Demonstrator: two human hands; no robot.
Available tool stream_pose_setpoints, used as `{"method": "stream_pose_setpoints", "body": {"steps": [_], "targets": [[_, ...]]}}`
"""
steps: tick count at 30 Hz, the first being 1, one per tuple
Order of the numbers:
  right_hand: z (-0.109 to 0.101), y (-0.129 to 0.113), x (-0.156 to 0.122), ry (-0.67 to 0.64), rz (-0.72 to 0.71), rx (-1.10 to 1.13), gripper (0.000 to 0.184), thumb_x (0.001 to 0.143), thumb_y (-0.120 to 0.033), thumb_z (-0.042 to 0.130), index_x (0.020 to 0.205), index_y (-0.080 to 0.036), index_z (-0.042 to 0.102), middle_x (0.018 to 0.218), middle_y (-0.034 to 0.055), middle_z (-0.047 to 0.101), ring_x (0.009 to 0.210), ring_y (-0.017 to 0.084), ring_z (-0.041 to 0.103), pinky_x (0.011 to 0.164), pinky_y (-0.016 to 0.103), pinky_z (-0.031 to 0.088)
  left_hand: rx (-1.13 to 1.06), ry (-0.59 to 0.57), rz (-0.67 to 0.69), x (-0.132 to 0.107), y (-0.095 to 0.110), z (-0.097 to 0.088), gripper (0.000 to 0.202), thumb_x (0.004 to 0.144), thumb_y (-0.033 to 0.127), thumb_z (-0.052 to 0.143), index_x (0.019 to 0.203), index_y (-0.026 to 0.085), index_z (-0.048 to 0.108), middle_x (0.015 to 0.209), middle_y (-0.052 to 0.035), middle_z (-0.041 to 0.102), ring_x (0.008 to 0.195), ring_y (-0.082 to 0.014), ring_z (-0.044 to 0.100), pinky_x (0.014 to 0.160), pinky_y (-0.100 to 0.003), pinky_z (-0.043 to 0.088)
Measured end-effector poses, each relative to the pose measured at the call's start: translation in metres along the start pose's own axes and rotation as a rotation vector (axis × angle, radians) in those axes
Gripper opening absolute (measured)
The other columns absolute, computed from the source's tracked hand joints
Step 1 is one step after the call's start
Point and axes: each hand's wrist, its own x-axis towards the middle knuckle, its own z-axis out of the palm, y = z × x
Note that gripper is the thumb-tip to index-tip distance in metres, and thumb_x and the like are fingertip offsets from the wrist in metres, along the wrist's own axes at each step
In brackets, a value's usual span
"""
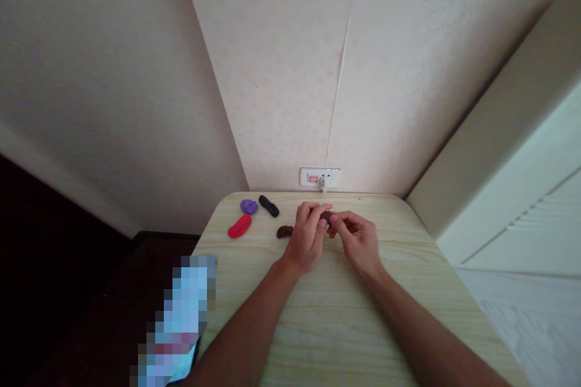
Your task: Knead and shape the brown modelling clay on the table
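Between my two hands, above the far half of the table, is a small piece of dark brown modelling clay (325, 216). My left hand (309, 236) closes on it with thumb and fingers from the left. From the right, my right hand (358, 239) pinches it between thumb and fingertips. Another brown clay piece (284, 231) lies on the table just left of my left hand, partly covered by it. Farther left are a black clay roll (269, 206), a purple clay lump (249, 207) and a red clay piece (239, 227) with a purplish streak.
The light wood-grain table (336, 326) stands against a papered wall. A white socket (320, 178) with a plug and cable sits just above its far edge. At the lower left is a blurred-out, screen-like object (181, 320). A pale cabinet (521, 193) stands on the right.
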Motion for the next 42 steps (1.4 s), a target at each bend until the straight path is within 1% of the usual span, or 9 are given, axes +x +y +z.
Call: {"method": "stream_pose_setpoints", "body": {"steps": [8, 14, 19, 22, 28, 32, 35, 39, 42], "targets": [[0.001, -0.003, 0.0, 0.004, 0.011, 0.001, 0.037, 0.086, -0.055, 0.072, 0.077, -0.019, 0.078, 0.062, 0.0036, 0.072, 0.056, 0.018, 0.066, 0.059, 0.03, 0.056, -0.043, 0.023, -0.023, 0.0, 0.0, -0.001, 0.038, 0.108, 0.034, 0.037, 0.135, 0.019, 0.06, 0.12, -0.0124, 0.053, 0.115, -0.0251, 0.055, 0.103, -0.041, 0.047], [0.0, -0.006, 0.001, 0.011, 0.041, 0.029, 0.031, 0.079, -0.05, 0.081, 0.079, -0.019, 0.079, 0.064, 0.0029, 0.074, 0.057, 0.016, 0.065, 0.058, 0.027, 0.055, -0.023, 0.009, 0.008, 0.0, 0.001, 0.0, 0.038, 0.108, 0.033, 0.037, 0.135, 0.018, 0.059, 0.12, -0.0123, 0.053, 0.116, -0.0251, 0.054, 0.104, -0.042, 0.048], [-0.003, -0.003, 0.001, 0.024, 0.072, 0.032, 0.029, 0.079, -0.047, 0.081, 0.075, -0.018, 0.08, 0.062, 0.0035, 0.073, 0.056, 0.015, 0.064, 0.058, 0.026, 0.054, -0.016, 0.008, 0.023, 0.0, 0.0, 0.0, 0.04, 0.107, 0.031, 0.037, 0.136, 0.015, 0.059, 0.121, -0.013, 0.053, 0.117, -0.0252, 0.053, 0.106, -0.043, 0.047], [-0.004, -0.001, 0.0, 0.024, 0.082, 0.034, 0.03, 0.081, -0.048, 0.079, 0.076, -0.019, 0.08, 0.065, 0.0044, 0.075, 0.059, 0.016, 0.066, 0.061, 0.027, 0.054, -0.007, 0.019, 0.024, -0.001, 0.001, 0.001, 0.04, 0.107, 0.031, 0.038, 0.137, 0.015, 0.059, 0.121, -0.0131, 0.054, 0.117, -0.0252, 0.053, 0.107, -0.042, 0.047], [-0.003, 0.004, 0.0, 0.009, 0.104, 0.097, 0.026, 0.072, -0.042, 0.09, 0.083, -0.02, 0.08, 0.071, 0.0027, 0.076, 0.062, 0.015, 0.066, 0.062, 0.025, 0.054, 0.021, 0.003, 0.048, -0.003, 0.0, 0.001, 0.04, 0.106, 0.03, 0.038, 0.138, 0.016, 0.059, 0.123, -0.0136, 0.053, 0.12, -0.0254, 0.053, 0.108, -0.042, 0.048], [-0.004, 0.008, 0.002, 0.007, 0.12, 0.165, 0.023, 0.074, -0.04, 0.089, 0.076, -0.02, 0.078, 0.067, 0.0011, 0.072, 0.062, 0.013, 0.063, 0.063, 0.023, 0.052, 0.028, 0.002, 0.058, -0.003, -0.001, 0.001, 0.039, 0.106, 0.029, 0.04, 0.137, 0.016, 0.059, 0.124, -0.0136, 0.053, 0.12, -0.0261, 0.052, 0.109, -0.043, 0.046], [-0.003, 0.009, 0.002, 0.006, 0.13, 0.208, 0.022, 0.077, -0.04, 0.086, 0.074, -0.019, 0.078, 0.064, 0.0006, 0.071, 0.061, 0.013, 0.063, 0.063, 0.024, 0.051, 0.001, 0.003, 0.049, -0.002, -0.001, 0.001, 0.039, 0.107, 0.03, 0.039, 0.137, 0.017, 0.059, 0.124, -0.0134, 0.054, 0.12, -0.0259, 0.053, 0.108, -0.043, 0.046], [0.0, 0.008, 0.001, -0.006, 0.126, 0.238, 0.024, 0.079, -0.044, 0.082, 0.082, -0.021, 0.08, 0.067, 0.001, 0.073, 0.062, 0.014, 0.064, 0.065, 0.027, 0.052, -0.026, 0.019, 0.018, 0.0, -0.001, -0.001, 0.039, 0.107, 0.032, 0.037, 0.137, 0.017, 0.059, 0.122, -0.0131, 0.055, 0.117, -0.0257, 0.055, 0.105, -0.042, 0.047], [0.002, 0.006, 0.001, -0.012, 0.129, 0.267, 0.023, 0.077, -0.042, 0.085, 0.085, -0.021, 0.08, 0.068, 0.0004, 0.073, 0.061, 0.014, 0.063, 0.064, 0.027, 0.053, -0.026, 0.018, 0.023, 0.0, -0.001, -0.002, 0.038, 0.107, 0.033, 0.037, 0.133, 0.017, 0.06, 0.119, -0.0127, 0.055, 0.114, -0.0257, 0.055, 0.103, -0.042, 0.047]]}}
